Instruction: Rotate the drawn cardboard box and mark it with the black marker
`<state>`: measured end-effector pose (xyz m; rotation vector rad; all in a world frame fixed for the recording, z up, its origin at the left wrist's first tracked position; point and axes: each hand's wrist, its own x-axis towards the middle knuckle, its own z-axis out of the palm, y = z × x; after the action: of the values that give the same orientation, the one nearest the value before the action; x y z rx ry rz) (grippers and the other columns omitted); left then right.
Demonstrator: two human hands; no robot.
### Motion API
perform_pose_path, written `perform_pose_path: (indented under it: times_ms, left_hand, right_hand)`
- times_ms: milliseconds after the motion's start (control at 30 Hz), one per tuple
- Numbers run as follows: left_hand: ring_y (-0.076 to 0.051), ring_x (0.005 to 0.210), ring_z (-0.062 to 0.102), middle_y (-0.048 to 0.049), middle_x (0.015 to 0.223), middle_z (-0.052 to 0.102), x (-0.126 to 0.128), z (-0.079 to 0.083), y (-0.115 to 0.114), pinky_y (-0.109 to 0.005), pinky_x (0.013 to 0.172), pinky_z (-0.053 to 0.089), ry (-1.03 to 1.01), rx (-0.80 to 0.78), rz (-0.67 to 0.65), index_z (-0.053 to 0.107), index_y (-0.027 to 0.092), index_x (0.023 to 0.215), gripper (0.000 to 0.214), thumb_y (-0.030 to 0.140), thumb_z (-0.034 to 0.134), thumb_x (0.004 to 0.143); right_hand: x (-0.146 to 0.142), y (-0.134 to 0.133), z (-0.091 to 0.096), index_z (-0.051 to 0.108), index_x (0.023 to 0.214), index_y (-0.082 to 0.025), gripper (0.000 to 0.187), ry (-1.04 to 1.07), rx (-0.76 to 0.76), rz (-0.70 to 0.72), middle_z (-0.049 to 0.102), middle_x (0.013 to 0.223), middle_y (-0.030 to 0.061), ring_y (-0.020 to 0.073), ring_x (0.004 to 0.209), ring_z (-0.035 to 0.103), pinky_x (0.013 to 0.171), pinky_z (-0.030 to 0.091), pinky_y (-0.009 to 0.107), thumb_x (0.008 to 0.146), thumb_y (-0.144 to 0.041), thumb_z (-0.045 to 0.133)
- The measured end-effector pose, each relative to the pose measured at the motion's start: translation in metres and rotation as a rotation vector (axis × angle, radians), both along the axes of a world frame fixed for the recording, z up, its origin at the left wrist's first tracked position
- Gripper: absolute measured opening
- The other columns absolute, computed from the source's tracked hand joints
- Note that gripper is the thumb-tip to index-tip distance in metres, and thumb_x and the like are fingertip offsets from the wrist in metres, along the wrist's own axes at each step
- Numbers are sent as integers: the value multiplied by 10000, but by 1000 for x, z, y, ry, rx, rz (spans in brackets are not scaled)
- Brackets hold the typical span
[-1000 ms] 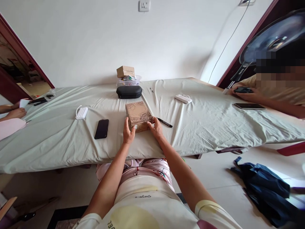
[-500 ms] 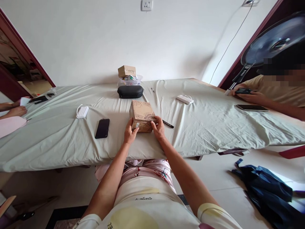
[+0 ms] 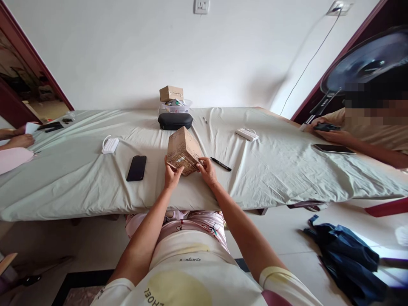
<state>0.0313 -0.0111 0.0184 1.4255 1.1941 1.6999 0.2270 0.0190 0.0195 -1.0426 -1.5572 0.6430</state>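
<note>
A brown cardboard box (image 3: pixel 184 148) with dark line drawings on its sides is tilted and turned cornerwise between my hands, over the cloth near the table's front. My left hand (image 3: pixel 172 173) grips its lower left corner, thumb on the front face. At the lower right edge, my right hand (image 3: pixel 207 170) pinches the box with fingers and thumb. A black pen (image 3: pixel 221 164) lies just right of my right hand. To the left of my left hand rests a black smartphone (image 3: pixel 137 168). The underside of the box is hidden.
Behind the box sit a black zip case (image 3: pixel 175 121) and a clear bin (image 3: pixel 178 106) carrying a smaller carton (image 3: pixel 171 93). White corded blocks (image 3: pixel 110 145) lie on both sides of the grey-green tablecloth (image 3: pixel 76 178). People's hands show at far left and right; a fan (image 3: pixel 369 63) stands right.
The box has been rotated and tipped between my hands, so an edge now faces me. Both hands have shifted slightly left with it, and more of the pen shows.
</note>
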Motion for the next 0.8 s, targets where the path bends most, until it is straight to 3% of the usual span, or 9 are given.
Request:
perform_pose_path:
  times_ms: [100,200,467,700,800]
  left_hand:
    - [-282,1164,716,-155,1262,732,-2,-3,0,-413,1030,565,83,-133,28,586,158,1300,563,356,804,820]
    - [-294,1078,736,-140,1138,769,-3,-3,-1,-408,966,577,167,-236,68,645,164,1134,412,314,821,792]
    - [-272,1175,700,-130,1289,725,-7,1,-5,-385,1030,539,193,-115,34,570,192,1322,490,322,728,877]
    - [-300,1221,679,-151,1316,713,-10,-7,2,-417,1056,523,280,-156,88,609,178,1310,431,313,683,907]
    - [-300,1274,654,-149,1366,691,-9,-11,3,-423,1092,508,319,-132,98,575,185,1388,495,299,660,914]
  right_hand:
    - [-1,-1,2,555,1130,-256,510,-15,-3,8,569,701,-65,148,579,597,624,481,287,867,-687,626]
    - [-1,-3,4,535,1110,-264,501,-65,-18,9,529,656,-86,147,571,558,612,452,277,842,-669,657]
    - [-3,-11,11,526,1117,-247,399,-242,-45,30,586,639,-68,166,569,580,638,436,285,927,-597,560]
    - [-5,-10,8,620,1028,-232,346,-460,-18,-84,672,712,-3,176,658,617,644,419,266,939,-565,592]
    - [-4,-8,6,625,973,-219,375,-512,8,-81,713,800,36,184,707,635,664,433,272,945,-591,589]
